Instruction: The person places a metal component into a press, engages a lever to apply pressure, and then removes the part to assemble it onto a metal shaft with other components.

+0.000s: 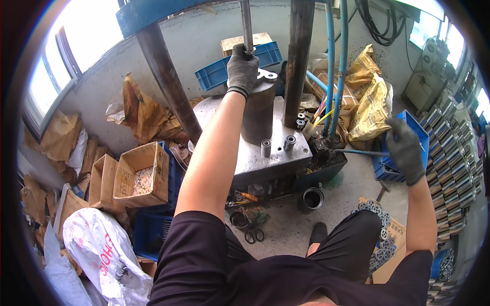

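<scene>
My left hand [242, 72], in a dark grey knit glove, is closed at the lower end of a vertical steel rod [247, 23]. What its fingers hold is hidden. Just right of it, a shiny flat metal piece with holes [267, 75] lies on top of a dark upright cylinder block [259, 115]. That block stands on the steel base plate [245, 166] of a press. Far to the right, my gloved right hand [407, 152] appears closed around the end of a thin bluish lever [362, 152]. Two small metal bushings [266, 148] [290, 143] stand on the plate's front part.
Dark press columns [171, 81] [298, 61] flank the cylinder block. Blue hoses [342, 66] hang at the right. Open cartons [142, 176] and a white sack [104, 250] sit left. A black pot [311, 199], scissors [253, 235], flat metal rings [383, 219] and stacked metal tubes [449, 163] are lower or right.
</scene>
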A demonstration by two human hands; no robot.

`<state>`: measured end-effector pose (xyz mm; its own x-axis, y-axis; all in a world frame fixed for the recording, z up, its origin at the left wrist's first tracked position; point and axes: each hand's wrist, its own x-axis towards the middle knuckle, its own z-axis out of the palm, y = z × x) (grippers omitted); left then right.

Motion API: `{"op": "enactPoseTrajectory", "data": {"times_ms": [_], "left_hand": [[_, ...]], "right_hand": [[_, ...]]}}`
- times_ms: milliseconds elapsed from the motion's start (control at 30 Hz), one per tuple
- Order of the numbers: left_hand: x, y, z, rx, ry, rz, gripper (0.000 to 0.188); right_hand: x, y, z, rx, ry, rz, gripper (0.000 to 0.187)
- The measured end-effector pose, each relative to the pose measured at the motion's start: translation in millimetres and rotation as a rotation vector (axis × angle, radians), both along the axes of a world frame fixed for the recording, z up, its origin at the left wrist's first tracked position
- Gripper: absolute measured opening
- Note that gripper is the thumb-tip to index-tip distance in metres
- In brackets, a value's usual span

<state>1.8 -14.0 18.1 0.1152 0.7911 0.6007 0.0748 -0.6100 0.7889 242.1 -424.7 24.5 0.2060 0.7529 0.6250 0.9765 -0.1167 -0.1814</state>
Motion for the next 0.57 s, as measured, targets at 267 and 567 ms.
{"op": "enactPoseTrajectory", "data": {"times_ms": [267,567], "left_hand": [[4.7,23.4,-8.2,0.083,0.012,0.022,0.033],[5.9,23.4,-9.1,0.088,0.085,0.087,0.035]], "right_hand": [[-57.9,-105.3,-78.6,-0.752,0.255,0.082,0.025],[-54.0,-88.7,-56.2,-0.661,0.348,0.008,0.034]]}}
